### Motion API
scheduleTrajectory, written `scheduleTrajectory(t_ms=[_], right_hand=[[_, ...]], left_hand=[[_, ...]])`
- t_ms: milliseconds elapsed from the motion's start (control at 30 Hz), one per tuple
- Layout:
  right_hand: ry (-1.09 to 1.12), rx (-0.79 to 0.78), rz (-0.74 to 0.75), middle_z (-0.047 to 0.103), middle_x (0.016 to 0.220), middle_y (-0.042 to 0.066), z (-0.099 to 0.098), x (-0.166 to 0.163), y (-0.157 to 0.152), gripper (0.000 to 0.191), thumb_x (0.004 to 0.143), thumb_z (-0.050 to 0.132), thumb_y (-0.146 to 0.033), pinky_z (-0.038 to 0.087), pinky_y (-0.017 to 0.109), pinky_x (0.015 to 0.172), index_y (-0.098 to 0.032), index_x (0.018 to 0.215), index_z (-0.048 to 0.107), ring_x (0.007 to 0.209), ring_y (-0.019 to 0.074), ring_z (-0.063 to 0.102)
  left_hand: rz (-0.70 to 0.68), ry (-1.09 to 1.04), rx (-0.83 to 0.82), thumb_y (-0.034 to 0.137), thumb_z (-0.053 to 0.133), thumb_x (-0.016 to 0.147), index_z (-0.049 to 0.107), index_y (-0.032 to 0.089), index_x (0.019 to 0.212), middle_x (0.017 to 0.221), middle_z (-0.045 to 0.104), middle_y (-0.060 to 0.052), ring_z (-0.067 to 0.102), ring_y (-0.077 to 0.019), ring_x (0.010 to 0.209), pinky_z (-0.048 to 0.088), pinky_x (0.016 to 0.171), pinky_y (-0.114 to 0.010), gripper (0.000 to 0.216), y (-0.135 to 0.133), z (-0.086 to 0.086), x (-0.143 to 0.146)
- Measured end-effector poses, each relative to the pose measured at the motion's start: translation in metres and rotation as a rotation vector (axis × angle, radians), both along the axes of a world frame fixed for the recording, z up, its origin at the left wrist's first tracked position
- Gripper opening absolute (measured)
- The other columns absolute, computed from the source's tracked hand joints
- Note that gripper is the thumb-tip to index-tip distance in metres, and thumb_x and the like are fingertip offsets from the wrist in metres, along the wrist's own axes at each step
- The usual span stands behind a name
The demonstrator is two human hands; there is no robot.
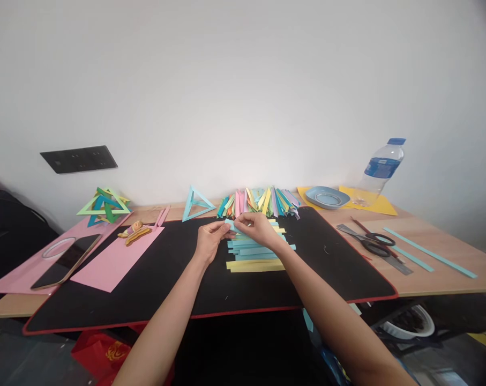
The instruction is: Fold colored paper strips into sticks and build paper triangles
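Note:
My left hand [211,238] and my right hand [255,226] meet over the black mat [170,279], both pinching one light blue paper strip [231,224] between their fingertips. Just under and behind them lies a pile of blue and yellow paper strips [255,254]. Further back, a row of folded coloured strips [259,202] lies along the mat's far edge. A blue paper triangle frame [195,204] stands to the left of that row.
On the left lie pink paper sheets [114,260], a phone [66,261], a tape roll [58,247] and interlocked green and blue paper triangles [104,206]. To the right are a blue bowl [327,197] on yellow paper, a water bottle [381,170], scissors [373,242], a ruler and loose blue strips [430,252].

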State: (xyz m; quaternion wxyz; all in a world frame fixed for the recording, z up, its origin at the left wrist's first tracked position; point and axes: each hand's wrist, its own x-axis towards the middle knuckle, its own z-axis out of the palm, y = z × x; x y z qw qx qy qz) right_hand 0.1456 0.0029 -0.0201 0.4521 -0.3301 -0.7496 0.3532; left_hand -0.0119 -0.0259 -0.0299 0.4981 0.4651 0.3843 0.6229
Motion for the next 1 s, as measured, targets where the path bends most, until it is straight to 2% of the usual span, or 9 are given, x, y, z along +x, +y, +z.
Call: scheduleTrajectory(t_ms=[100, 267, 500, 767, 1000], right_hand=[[0.010, 0.003, -0.018, 0.064, 0.066, 0.002, 0.006, -0.002, 0.000, 0.020, 0.077, 0.056, -0.031, 0.046, 0.025, 0.060, -0.015, 0.067, 0.063, 0.064, 0.0147, 0.058], [0.000, -0.063, 0.051, 0.066, 0.069, 0.003, 0.012, -0.002, 0.000, 0.020, 0.075, 0.059, -0.033, 0.048, 0.027, 0.063, -0.014, 0.070, 0.066, 0.067, 0.0164, 0.061], [0.114, -0.183, 0.108, 0.069, 0.075, 0.006, 0.002, -0.003, 0.000, 0.024, 0.072, 0.066, -0.039, 0.052, 0.031, 0.067, -0.015, 0.074, 0.070, 0.073, 0.0203, 0.064], [0.145, -0.220, 0.057, 0.068, 0.074, 0.005, 0.000, 0.002, -0.003, 0.022, 0.072, 0.065, -0.036, 0.050, 0.030, 0.067, -0.015, 0.072, 0.068, 0.073, 0.0190, 0.063], [0.179, -0.248, 0.103, 0.068, 0.072, 0.004, 0.001, 0.004, -0.004, 0.021, 0.071, 0.066, -0.037, 0.050, 0.029, 0.065, -0.016, 0.071, 0.068, 0.070, 0.0175, 0.063]], left_hand=[[-0.002, -0.041, 0.014, 0.032, 0.083, 0.055, 0.074, 0.009, 0.072, 0.067, 0.069, -0.005, 0.064, -0.0160, 0.057, 0.055, 0.059, -0.031, 0.030, -0.001, 0.002, -0.001], [0.004, -0.073, -0.001, 0.027, 0.082, 0.056, 0.073, 0.010, 0.069, 0.061, 0.065, -0.002, 0.061, -0.0125, 0.054, 0.054, 0.057, -0.028, 0.023, 0.000, 0.002, -0.004], [0.012, -0.079, -0.046, 0.026, 0.083, 0.055, 0.073, 0.010, 0.066, 0.060, 0.066, -0.002, 0.058, -0.0105, 0.050, 0.052, 0.051, -0.025, 0.021, 0.000, 0.001, -0.004], [-0.131, -0.115, -0.097, 0.028, 0.084, 0.054, 0.073, 0.008, 0.067, 0.062, 0.068, -0.006, 0.063, -0.0140, 0.056, 0.054, 0.060, -0.028, 0.026, 0.001, -0.001, -0.006], [-0.187, -0.144, -0.134, 0.029, 0.085, 0.053, 0.072, 0.010, 0.066, 0.063, 0.068, -0.005, 0.062, -0.0127, 0.057, 0.053, 0.060, -0.026, 0.027, 0.002, -0.001, -0.009]])
